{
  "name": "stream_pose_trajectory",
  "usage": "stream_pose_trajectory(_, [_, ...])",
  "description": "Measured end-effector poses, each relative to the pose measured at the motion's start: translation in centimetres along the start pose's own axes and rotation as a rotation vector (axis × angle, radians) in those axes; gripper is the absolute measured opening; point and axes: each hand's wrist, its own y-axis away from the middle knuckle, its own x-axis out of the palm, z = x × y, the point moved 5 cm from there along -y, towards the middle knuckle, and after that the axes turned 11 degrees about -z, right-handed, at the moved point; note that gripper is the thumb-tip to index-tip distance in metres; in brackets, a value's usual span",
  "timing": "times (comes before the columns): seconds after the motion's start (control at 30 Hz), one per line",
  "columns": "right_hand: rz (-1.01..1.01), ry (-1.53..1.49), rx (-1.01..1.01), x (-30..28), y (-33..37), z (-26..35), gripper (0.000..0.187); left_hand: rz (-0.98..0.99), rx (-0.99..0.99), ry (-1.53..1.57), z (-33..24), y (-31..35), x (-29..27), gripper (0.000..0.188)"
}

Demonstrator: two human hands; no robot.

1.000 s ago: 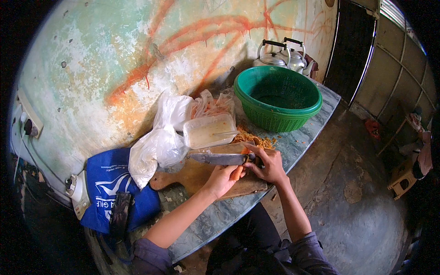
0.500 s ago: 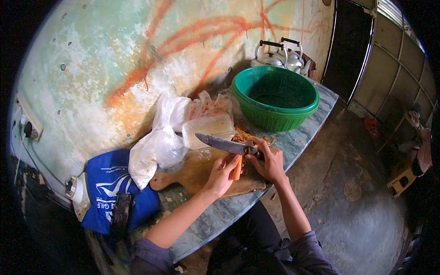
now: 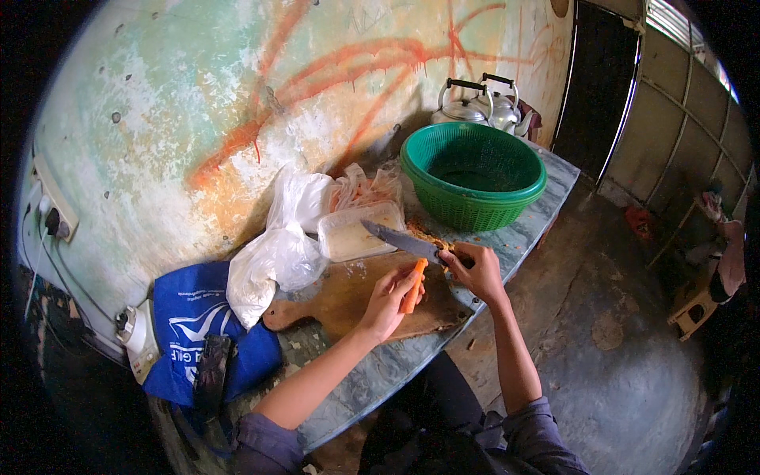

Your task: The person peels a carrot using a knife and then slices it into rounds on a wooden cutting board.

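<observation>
While the left hand point(image 3: 385, 301) holds a carrot point(image 3: 415, 286) upright at a slant near the middle of the frame, the right hand point(image 3: 477, 273), just beside it, grips a broad knife point(image 3: 392, 237). The left fingers are closed around the carrot's lower part, leaving its top end bare; the right fingers are wrapped around the knife's handle, mostly hiding it, with the blade pointing to the upper left. The blade lies close to the carrot's top, though whether they touch cannot be told.

Both hands are above the wooden cutting board point(image 3: 348, 289) on the marbled table point(image 3: 348, 388). Behind them, orange-brown scraps point(image 3: 427, 232) lie between the white tray point(image 3: 355, 233) and the green basket point(image 3: 475, 215), so some paring seems already done. The carrot's visible surface is bright orange and looks largely stripped; the side covered by the fingers cannot be judged, and the carrot looks whole rather than sliced.

Above the tray, a clear bag point(image 3: 366, 188) shows orange contents, perhaps more carrots, but whether those are pared or waiting is unclear. The basket's inside looks dark, so how much work is left cannot be settled.
</observation>
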Motion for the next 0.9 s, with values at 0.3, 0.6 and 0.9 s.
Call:
stream_pose_trajectory(0.3, [-0.026,0.27,0.137,0.4,0.0,-3.3,0.043,0.034,0.009,0.028,0.1,-0.2,0.3,0.032])
stream_pose_trajectory(0.6, [0.012,0.387,0.086,-0.4,0.2,0.2,0.048,0.019,0.007,0.028,-0.1,-0.1,-0.2,0.029])
stream_pose_trajectory(0.9, [-0.136,0.282,0.21,-0.8,0.6,-4.5,0.043,0.006,0.013,0.028,0.2,-0.2,0.2,0.028])
